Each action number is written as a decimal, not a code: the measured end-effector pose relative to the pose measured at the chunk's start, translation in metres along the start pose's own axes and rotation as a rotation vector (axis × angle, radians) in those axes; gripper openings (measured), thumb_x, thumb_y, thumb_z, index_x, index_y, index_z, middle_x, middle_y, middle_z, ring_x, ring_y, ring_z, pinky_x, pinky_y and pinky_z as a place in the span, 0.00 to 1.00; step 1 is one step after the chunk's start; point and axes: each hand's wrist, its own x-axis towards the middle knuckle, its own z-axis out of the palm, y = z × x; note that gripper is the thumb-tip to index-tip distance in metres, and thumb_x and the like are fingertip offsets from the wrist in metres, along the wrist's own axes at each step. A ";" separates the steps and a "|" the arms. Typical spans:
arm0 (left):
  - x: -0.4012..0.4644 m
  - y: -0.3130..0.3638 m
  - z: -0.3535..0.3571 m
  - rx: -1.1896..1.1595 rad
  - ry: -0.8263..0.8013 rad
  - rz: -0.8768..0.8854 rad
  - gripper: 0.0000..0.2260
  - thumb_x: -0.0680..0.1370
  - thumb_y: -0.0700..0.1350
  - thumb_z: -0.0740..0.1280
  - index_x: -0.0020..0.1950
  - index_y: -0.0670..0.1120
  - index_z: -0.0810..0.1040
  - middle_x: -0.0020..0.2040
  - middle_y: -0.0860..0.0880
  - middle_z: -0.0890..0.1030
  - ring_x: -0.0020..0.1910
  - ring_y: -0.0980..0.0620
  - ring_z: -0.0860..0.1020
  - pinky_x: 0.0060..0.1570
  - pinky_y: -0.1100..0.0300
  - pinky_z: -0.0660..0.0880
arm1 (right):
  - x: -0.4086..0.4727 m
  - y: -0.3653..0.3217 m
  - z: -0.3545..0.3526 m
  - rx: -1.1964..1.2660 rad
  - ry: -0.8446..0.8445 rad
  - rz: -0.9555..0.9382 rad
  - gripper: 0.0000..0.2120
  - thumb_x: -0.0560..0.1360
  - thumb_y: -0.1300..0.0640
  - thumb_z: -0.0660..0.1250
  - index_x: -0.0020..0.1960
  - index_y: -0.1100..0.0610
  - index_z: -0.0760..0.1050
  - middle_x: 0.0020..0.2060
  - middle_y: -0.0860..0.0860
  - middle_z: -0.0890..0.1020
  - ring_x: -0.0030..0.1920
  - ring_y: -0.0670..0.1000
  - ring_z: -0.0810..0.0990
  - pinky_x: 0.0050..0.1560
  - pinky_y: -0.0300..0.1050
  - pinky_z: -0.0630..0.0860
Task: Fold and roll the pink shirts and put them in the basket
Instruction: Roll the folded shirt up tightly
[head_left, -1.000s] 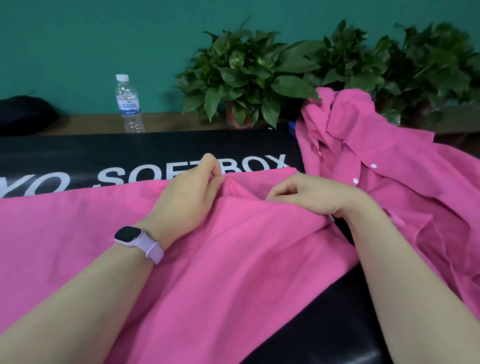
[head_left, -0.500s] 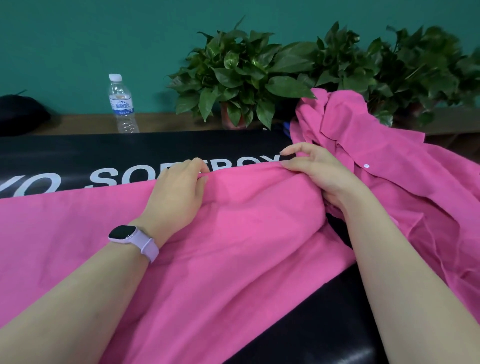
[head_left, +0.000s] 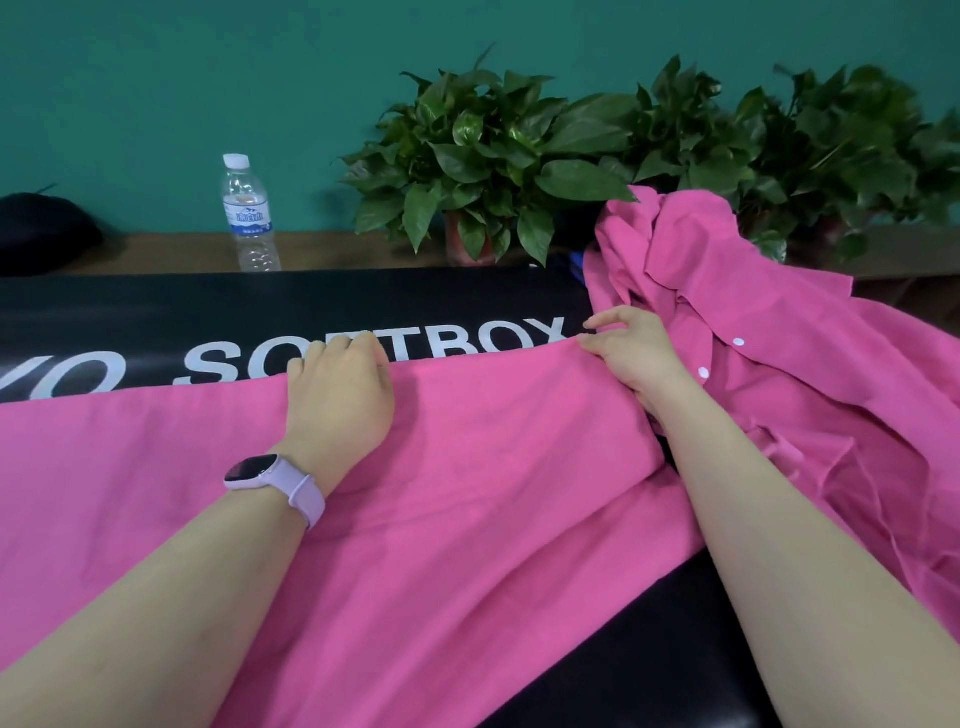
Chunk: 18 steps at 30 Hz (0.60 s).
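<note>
**A:** ok so what's the fabric situation here? looks like a woven cotton-ish thing, matte, slightly slubby

**B:** yeah, the pink shirt (head_left: 467, 519) is spread wide and mostly flat over the desk (head_left: 649, 670), which is covered in something black and glossy with big white block letters. The far edge of the shirt runs in a fairly straight line across those letters, a few soft creases near the middle

**A:** and the hands?

**B:** left hand (head_left: 340, 397) sits on that far edge, fingers (head_left: 358, 345) curled down over it, gripping the hem as far as I can tell. Lilac smartwatch (head_left: 260, 470) with a soft band on that wrist. Right hand (head_left: 636, 353) is at the right end of the same edge, thumb and fingertips pinching the cloth where it bunches up

**A:** what's the heap on the right

**B:** second pink shirt (head_left: 779, 374), same material but crumpled, lumpy folds, placket showing with small round white buttons (head_left: 738, 341). It lies just beside the right hand, touching the spread shirt

**A:** background?

**B:** clear ribbed plastic water bottle (head_left: 248, 215) with white cap on a wooden ledge, leafy potted plants (head_left: 493, 156) with broad glossy leaves, flat teal wall (head_left: 208, 78), some dark rounded thing (head_left: 41, 228) far left, can't tell what it is
</note>
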 end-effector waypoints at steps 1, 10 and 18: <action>0.000 0.000 0.000 0.002 -0.006 -0.024 0.06 0.79 0.39 0.59 0.49 0.46 0.75 0.49 0.47 0.76 0.50 0.42 0.71 0.50 0.49 0.61 | 0.002 0.001 0.001 -0.009 -0.001 -0.004 0.10 0.74 0.63 0.74 0.54 0.56 0.81 0.50 0.55 0.84 0.43 0.51 0.82 0.52 0.49 0.81; 0.011 -0.006 -0.002 0.005 0.024 0.000 0.09 0.79 0.36 0.58 0.51 0.47 0.75 0.46 0.46 0.76 0.47 0.44 0.66 0.50 0.51 0.59 | 0.004 0.006 0.009 -0.134 0.125 -0.162 0.05 0.76 0.60 0.73 0.51 0.55 0.80 0.35 0.49 0.83 0.39 0.42 0.80 0.37 0.27 0.70; 0.026 -0.049 -0.006 0.080 -0.115 0.097 0.09 0.84 0.48 0.57 0.49 0.46 0.71 0.47 0.45 0.80 0.46 0.41 0.71 0.47 0.51 0.60 | 0.005 0.013 0.010 -0.164 0.174 -0.208 0.08 0.72 0.62 0.77 0.50 0.57 0.82 0.30 0.46 0.82 0.28 0.33 0.76 0.34 0.23 0.69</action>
